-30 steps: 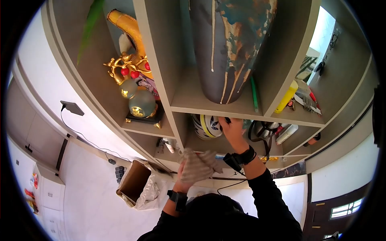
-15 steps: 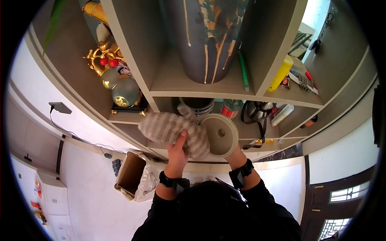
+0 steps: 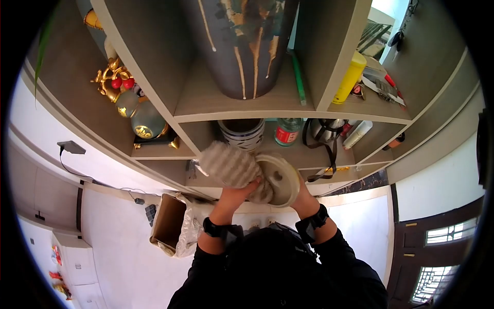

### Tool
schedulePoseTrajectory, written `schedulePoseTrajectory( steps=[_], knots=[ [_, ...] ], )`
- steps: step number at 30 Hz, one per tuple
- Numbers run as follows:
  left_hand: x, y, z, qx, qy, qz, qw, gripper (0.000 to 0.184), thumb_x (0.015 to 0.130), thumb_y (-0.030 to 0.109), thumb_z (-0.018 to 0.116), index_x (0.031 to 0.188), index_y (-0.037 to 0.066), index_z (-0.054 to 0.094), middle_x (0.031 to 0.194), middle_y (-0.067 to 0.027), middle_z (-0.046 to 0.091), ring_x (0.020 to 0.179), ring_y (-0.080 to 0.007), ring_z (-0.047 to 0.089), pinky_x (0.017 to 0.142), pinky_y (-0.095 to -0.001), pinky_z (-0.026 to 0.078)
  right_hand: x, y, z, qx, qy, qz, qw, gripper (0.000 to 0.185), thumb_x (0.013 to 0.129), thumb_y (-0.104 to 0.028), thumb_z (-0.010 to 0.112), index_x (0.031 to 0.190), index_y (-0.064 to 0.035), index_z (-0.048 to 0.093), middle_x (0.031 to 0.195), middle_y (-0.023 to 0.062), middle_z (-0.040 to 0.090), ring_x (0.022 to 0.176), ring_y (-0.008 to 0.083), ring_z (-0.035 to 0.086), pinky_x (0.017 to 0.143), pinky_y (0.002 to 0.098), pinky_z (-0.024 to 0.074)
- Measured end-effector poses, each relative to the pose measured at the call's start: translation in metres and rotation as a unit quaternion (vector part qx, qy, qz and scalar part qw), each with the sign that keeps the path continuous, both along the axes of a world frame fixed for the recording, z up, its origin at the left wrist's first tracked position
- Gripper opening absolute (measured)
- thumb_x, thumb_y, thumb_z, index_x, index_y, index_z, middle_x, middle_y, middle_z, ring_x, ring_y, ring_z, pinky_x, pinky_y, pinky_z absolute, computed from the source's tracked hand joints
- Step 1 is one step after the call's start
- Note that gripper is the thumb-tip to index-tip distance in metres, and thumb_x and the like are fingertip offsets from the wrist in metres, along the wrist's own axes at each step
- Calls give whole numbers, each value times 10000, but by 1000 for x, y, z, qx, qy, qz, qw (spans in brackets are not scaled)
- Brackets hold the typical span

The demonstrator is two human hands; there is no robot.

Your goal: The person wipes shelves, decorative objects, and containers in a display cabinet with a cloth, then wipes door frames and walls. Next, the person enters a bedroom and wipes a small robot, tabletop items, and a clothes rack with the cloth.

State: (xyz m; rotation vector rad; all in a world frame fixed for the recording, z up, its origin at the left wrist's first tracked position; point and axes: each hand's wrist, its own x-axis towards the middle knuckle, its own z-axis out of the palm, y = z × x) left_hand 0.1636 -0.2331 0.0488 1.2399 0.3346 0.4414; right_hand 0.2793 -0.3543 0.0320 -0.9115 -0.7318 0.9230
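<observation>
cloth [image 3: 230,164], striped in pale beige and grey, is bunched in the left hand [image 3: 235,195] in the head view; the hand pinches it with the thumb lying across the near side, and the cloth's right end laps over the left rim of a round cream pot [image 3: 292,177]. the pot is tilted with its mouth towards the camera and a dark round spot at its bottom. the right hand [image 3: 305,198] grips it from the right side, the fingers hidden behind the wall. both things are held in front of a shelf unit [image 3: 206,105]. just beyond them, in a lower compartment, a patterned jar [image 3: 243,139] is on the left, a bottle with a red label [image 3: 287,133] right of it, and a metal kettle [image 3: 328,133] farther right. above stands a tall dark vase [image 3: 234,62]. a cardboard box [image 3: 160,236] is on the floor [image 3: 123,237], left of the person.
</observation>
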Motion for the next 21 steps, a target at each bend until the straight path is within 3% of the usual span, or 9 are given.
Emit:
schedulePoseTrajectory(
  steps=[3, 5, 7, 9, 10, 12, 14, 18, 21],
  knots=[
    [4, 1, -38, 209, 87, 102, 969, 402, 712, 93, 633, 1076, 17, 481, 1044, -77, 518, 958, -185, 483, 812, -287, 384, -3, 0, 9, -113, 135, -5, 984, 399, 890, -290, 358, 1179, -17, 394, 1119, 78, 480, 1021, 147, 462, 823, 267, 407],
    [3, 3, -51, 342, 126, 199, 910, 362, 726, 126, 625, 1046, 7, 503, 1038, -96, 527, 953, -199, 490, 797, -291, 390, -12, -7, 7, -77, -183, -99, 975, 476, 880, -368, 356, 1202, -17, 368, 1131, 72, 469, 1017, 163, 459, 852, 276, 377],
    [0, 12, -77, 378, 161, 183, 893, 328, 748, 112, 589, 1050, 15, 505, 1073, -112, 510, 971, -225, 481, 822, -302, 382, -12, -6, 2, -4, 124, -69, 990, 588, 840, -463, 383, 1219, -15, 347, 1125, 74, 466, 1009, 180, 454, 873, 297, 352],
    [-2, 27, -122, 643, 177, 234, 707, 315, 762, 87, 545, 1069, 30, 503, 1123, -115, 482, 1013, -240, 459, 861, -322, 363, -11, -11, 6, -40, -7, -75, 996, 578, 800, -373, 520, 1216, -12, 343, 1118, 91, 464, 1003, 194, 448, 868, 309, 350],
    [6, -2, -44, 863, 170, 241, 410, 357, 729, 114, 512, 1064, -6, 487, 1062, -97, 521, 1010, -230, 463, 893, -323, 342, -11, -12, 4, -71, -43, -93, 992, 535, 762, -242, 554, 1199, -7, 354, 1099, 96, 473, 992, 185, 447, 858, 299, 351],
    [7, -7, -28, 923, 161, 185, 295, 330, 742, 110, 494, 1044, -26, 487, 1044, -96, 524, 995, -213, 467, 886, -304, 351, -8, -16, -10, -123, -59, -133, 982, 558, 609, 55, 545, 1141, 8, 384, 1018, 100, 509, 924, 166, 459, 798, 274, 372],
    [13, -7, -9, 970, 102, 149, 164, 282, 741, 70, 501, 997, -50, 492, 993, -83, 531, 940, -174, 487, 850, -251, 374, -6, -23, -18, -133, -88, -144, 977, 550, 600, 54, 524, 1131, 11, 390, 989, 99, 516, 896, 158, 460, 775, 273, 379],
    [28, -6, 2, 912, -99, 121, 378, 340, 689, 73, 602, 995, -31, 498, 989, -66, 530, 902, -163, 504, 813, -241, 398, 6, -37, -42, -170, -280, -133, 935, 568, 605, 44, 512, 1153, 8, 369, 976, 190, 524, 901, 266, 516, 750, 308, 409],
    [27, -24, 17, 559, -42, -70, 825, 645, 546, 127, 717, 1124, 75, 435, 1024, -133, 518, 927, -259, 517, 749, -326, 440, 16, -41, -41, -92, -488, -150, 855, 624, 650, -59, 558, 1210, -10, 286, 933, 254, 525, 873, 384, 503, 696, 362, 432]
  ],
)
